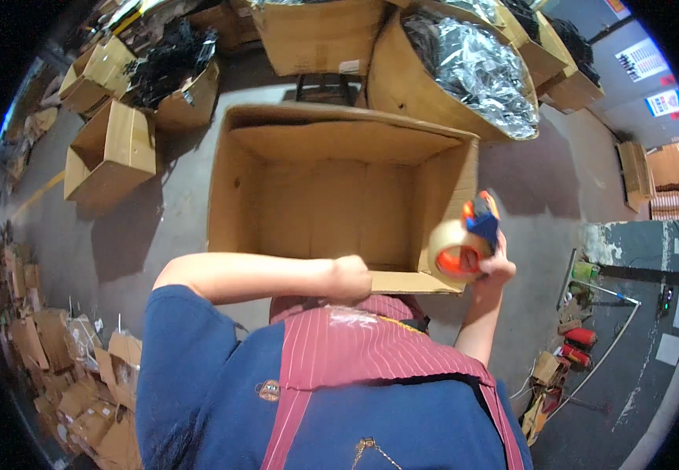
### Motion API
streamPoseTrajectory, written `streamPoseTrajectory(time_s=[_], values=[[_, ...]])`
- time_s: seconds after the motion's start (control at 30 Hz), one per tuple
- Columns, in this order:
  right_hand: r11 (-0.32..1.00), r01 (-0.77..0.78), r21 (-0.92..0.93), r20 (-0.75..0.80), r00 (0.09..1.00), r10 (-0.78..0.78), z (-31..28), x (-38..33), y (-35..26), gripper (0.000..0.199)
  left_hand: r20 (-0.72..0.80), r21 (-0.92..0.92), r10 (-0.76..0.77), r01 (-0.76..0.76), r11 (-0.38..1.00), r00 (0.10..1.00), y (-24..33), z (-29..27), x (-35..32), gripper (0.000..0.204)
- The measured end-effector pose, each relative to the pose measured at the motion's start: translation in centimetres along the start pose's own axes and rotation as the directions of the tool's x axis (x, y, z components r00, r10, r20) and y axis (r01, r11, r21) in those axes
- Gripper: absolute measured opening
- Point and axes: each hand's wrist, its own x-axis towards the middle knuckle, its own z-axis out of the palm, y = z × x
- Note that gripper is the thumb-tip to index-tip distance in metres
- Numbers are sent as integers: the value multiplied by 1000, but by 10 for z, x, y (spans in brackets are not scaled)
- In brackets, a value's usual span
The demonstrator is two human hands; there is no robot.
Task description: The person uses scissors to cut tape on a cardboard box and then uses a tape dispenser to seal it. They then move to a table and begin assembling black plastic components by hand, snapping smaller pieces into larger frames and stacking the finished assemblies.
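In front of me stands a large open cardboard box [332,205], with nothing lying on the part of its bottom that I see. My left arm reaches across my body, and my left hand [351,280] is closed in a fist at the box's near edge; what is inside the fingers, if anything, is hidden. At the box's near right corner, my right hand [499,268] is closed round a tape dispenser [480,222], orange and blue, raised beside the wall. It carries a thick roll of clear tape [438,247].
Beyond the box, a carton [390,82] holds crumpled silvery plastic. Another carton [187,102] with black material stands at the far left, near an open box [112,149]. Flattened cardboard [89,415] is heaped at the lower left. Red cylinders [578,337] and a pale pipe frame [602,372] are at the right.
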Motion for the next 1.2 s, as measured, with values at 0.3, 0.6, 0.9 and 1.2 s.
streamPoseTrajectory(time_s=[0.3, 0.6, 0.9, 1.2], values=[[981, 52, 185, -114, 993, -31, -9, -9, 23, 77, -648, -247, -211, 60, 967, 731, -88, -79, -76, 62], [988, 84, 130, -264, 963, -47, -18, -16, 31, 60, -848, -24, -455, 838, 546, 272, -223, -56, -48, 53], [998, 51, 31, -305, 952, -39, -23, -18, 34, 60, -777, -241, -427, 408, 880, 462, -231, -82, -60, 14], [997, 80, 10, -363, 929, -71, -25, -15, 40, 56, -199, -707, -342, 107, 699, 919, -248, -133, -102, 7]])
